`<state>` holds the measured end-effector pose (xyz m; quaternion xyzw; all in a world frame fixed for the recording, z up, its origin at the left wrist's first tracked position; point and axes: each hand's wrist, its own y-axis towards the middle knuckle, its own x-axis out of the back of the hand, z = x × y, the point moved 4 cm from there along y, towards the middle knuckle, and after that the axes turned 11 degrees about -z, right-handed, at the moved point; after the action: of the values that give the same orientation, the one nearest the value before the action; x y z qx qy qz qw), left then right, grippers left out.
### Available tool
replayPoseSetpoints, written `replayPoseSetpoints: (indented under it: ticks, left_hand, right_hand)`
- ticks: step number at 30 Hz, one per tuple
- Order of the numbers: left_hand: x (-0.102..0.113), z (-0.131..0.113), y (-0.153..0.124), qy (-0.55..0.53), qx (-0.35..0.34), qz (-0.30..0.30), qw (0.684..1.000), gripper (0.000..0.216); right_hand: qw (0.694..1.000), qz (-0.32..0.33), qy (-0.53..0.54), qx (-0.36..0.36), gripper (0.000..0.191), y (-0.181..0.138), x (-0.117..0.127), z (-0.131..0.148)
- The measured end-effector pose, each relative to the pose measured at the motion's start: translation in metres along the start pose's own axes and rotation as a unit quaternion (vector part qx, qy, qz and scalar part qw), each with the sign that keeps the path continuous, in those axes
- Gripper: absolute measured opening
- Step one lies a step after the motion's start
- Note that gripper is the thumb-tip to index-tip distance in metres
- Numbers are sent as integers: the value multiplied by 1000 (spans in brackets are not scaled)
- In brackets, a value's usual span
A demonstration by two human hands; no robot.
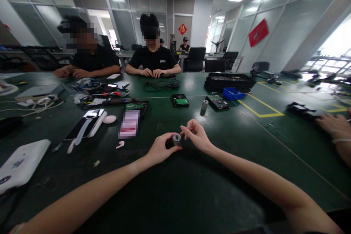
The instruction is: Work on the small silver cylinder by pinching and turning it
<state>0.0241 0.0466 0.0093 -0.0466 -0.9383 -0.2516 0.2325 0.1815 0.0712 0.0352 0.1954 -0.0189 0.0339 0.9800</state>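
Observation:
My left hand [159,149] is wrapped round a small grey metal cylinder [177,140], with thumb and fingers on its sides. The cylinder stands upright on the green table, and a dark part shows at the centre of its top. Just right of it is my right hand [199,137], its fingers curled and the thumb and index fingertips close together by the cylinder's rim. Whatever lies between those fingertips is too small to make out. Farther off stands a second metal cylinder [204,105], beside a hard drive [218,101] with its circuit board facing up.
Another hard drive [180,100] lies ahead. To the left are a phone [129,124], a white earbud [120,144] and a white device [23,164]. A blue tray [233,94] and black case [229,81] sit back right. Two people sit opposite; another person's hand [333,124] rests right.

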Motion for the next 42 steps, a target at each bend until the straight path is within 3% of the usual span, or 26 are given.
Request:
replayPoseSetpoints:
  ticks: [7, 12, 15, 19, 24, 27, 31, 35, 38, 42]
  left_hand:
    - [-1, 4, 0, 1, 6, -4, 1000, 44]
    - [-1, 0, 0, -7, 10, 0, 1000, 40]
    - [0, -2, 0, -5, 13, 0, 1000, 41]
    - [1, -3, 0, -6, 14, 12, 1000, 43]
    - [3, -5, 1, 2, 13, 14, 1000, 43]
    - [3, -5, 1, 12, 11, 15, 1000, 43]
    - [2, -6, 1, 15, 3, 16, 1000, 42]
    - [2, -6, 1, 14, 8, 14, 1000, 42]
    - [1, -3, 0, 11, 8, 10, 1000, 43]
    - [0, 2, 0, 4, 11, -4, 1000, 44]
  right_hand:
    - [995, 64, -27, 67, 27, -9, -9, 6]
    - [997, 43, -26, 65, 27, -3, -7, 10]
    - [998, -2, -23, 65, 30, 10, 15, 8]
    - [990, -16, -126, 55, 26, 24, 58, -21]
    - [949, 29, -299, 98, 18, 25, 84, -52]
    - [918, 15, -379, 115, 29, 24, 87, -57]
    - [895, 0, -436, 93, 22, 23, 90, -59]
    - [922, -3, -376, 95, 15, 22, 79, -43]
    - [959, 25, -265, 94, 17, 16, 52, -19]
    - [972, 87, -193, 101, 15, 2, 10, 8]
